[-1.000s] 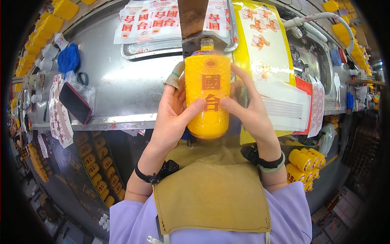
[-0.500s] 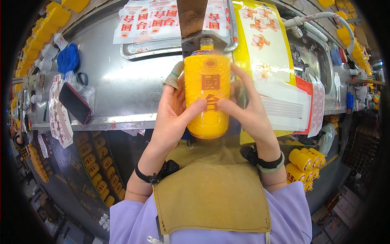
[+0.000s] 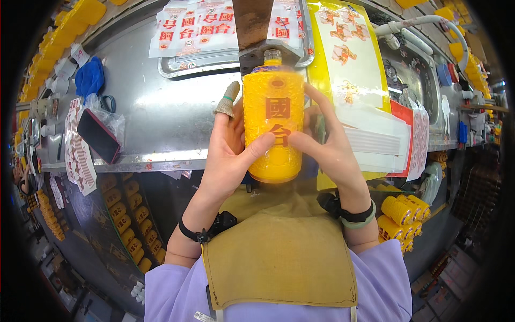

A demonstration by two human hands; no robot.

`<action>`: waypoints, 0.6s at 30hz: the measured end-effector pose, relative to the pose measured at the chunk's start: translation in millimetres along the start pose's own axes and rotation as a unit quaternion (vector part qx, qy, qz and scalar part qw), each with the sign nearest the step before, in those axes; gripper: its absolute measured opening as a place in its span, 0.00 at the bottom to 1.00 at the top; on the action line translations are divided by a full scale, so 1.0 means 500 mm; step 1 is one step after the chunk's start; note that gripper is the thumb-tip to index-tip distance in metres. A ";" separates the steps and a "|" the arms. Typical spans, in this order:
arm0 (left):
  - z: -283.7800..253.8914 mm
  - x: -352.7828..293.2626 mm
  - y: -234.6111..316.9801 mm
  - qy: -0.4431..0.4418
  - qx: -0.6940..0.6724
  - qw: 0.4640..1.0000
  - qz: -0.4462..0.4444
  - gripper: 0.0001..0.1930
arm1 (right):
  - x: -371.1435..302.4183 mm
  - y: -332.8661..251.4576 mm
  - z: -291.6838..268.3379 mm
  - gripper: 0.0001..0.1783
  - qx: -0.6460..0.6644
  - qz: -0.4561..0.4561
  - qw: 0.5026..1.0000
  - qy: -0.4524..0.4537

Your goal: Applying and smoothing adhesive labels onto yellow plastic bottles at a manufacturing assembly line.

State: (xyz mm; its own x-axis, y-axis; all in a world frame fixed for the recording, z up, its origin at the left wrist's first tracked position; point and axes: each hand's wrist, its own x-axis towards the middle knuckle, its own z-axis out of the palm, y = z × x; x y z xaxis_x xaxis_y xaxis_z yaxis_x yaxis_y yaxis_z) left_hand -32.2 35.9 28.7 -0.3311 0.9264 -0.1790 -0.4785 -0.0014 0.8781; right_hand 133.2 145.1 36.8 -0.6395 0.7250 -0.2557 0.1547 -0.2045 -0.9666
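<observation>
A yellow embossed bottle [image 3: 274, 155] with red characters down its front is held between my two hands, its neck pointing away from me. My left hand [image 3: 224, 149] has its thumb on the bottle's front, low on the left; the other fingers are partly hidden behind the side. Its index finger wears a cloth finger cot [image 3: 227, 103] and stands up, apart from the bottle. My right hand [image 3: 333, 153] presses its thumb near the lower character, with its fingers along the right side. The bottle's clear neck is close to a metal bracket [image 3: 265, 51].
Sheets of red character decals [image 3: 206, 27] lie on a metal tray [image 3: 201, 67] at the back. Right of it are a yellow sheet with figure decals [image 3: 348, 59] and white strips [image 3: 373, 142]. A phone [image 3: 99, 135] lies left. More yellow bottles [image 3: 399, 214] are stacked lower right.
My left index finger has straightened upward, away from the bottle's side. The bottle and my right hand stay almost in the same place.
</observation>
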 end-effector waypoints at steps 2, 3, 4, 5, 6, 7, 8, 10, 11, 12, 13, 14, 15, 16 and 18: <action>0.003 0.001 0.002 0.002 -0.004 1.000 -0.007 0.49 | 0.000 -0.005 -0.009 0.49 0.007 -0.001 1.000 -0.009; 0.003 0.000 0.000 0.001 -0.004 1.000 -0.007 0.49 | -0.001 -0.008 -0.012 0.46 0.014 0.005 1.000 -0.009; 0.004 0.000 -0.004 0.006 0.001 1.000 -0.002 0.50 | -0.001 -0.011 -0.017 0.44 0.020 0.010 1.000 -0.010; 0.006 0.000 -0.006 0.011 0.006 1.000 0.003 0.51 | -0.004 -0.018 -0.026 0.38 0.000 0.002 1.000 -0.017; 0.010 0.000 -0.007 0.010 0.006 1.000 0.003 0.51 | -0.002 -0.023 -0.032 0.38 0.000 0.002 1.000 -0.017; 0.014 -0.001 -0.007 0.015 0.017 1.000 0.002 0.52 | 0.001 -0.027 -0.036 0.36 0.004 0.005 1.000 -0.008; 0.017 -0.002 -0.007 0.020 0.027 0.999 0.002 0.53 | 0.003 -0.032 -0.041 0.34 0.007 0.009 1.000 0.001; 0.023 -0.002 -0.003 0.020 0.026 0.999 0.004 0.52 | 0.007 -0.052 -0.046 0.29 0.014 0.004 1.000 -0.003; 0.024 -0.002 -0.001 0.020 0.025 0.999 0.008 0.51 | 0.010 -0.064 -0.040 0.28 -0.029 -0.045 0.998 0.023; 0.025 -0.002 0.000 0.021 0.025 0.999 0.009 0.51 | 0.014 -0.072 -0.036 0.28 -0.071 -0.094 0.992 0.048; 0.025 -0.001 0.001 0.017 0.030 0.999 0.003 0.51 | 0.022 -0.077 -0.036 0.27 -0.126 -0.170 0.976 0.055; 0.025 -0.001 0.002 0.014 0.034 0.999 -0.003 0.50 | 0.025 -0.089 -0.028 0.26 -0.134 -0.208 0.967 0.067; 0.025 -0.003 0.002 0.015 0.035 0.999 -0.002 0.50 | 0.026 -0.100 -0.020 0.23 -0.164 -0.244 0.954 0.061; 0.025 -0.005 0.001 0.021 0.027 0.999 -0.003 0.50 | 0.025 -0.112 -0.014 0.21 -0.195 -0.278 0.939 0.055; 0.025 -0.006 0.001 0.025 0.021 0.999 -0.006 0.50 | 0.022 -0.145 -0.003 0.19 -0.297 -0.297 0.906 -0.048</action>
State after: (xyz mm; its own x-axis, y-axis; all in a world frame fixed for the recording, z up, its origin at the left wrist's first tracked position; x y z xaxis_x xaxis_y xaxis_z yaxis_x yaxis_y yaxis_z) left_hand -21.1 37.8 35.2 -0.3670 0.9061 -0.2103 -0.4487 0.0255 0.8933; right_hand 116.2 168.8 104.0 -0.8007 0.5252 0.2883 0.1223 0.6143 -0.7795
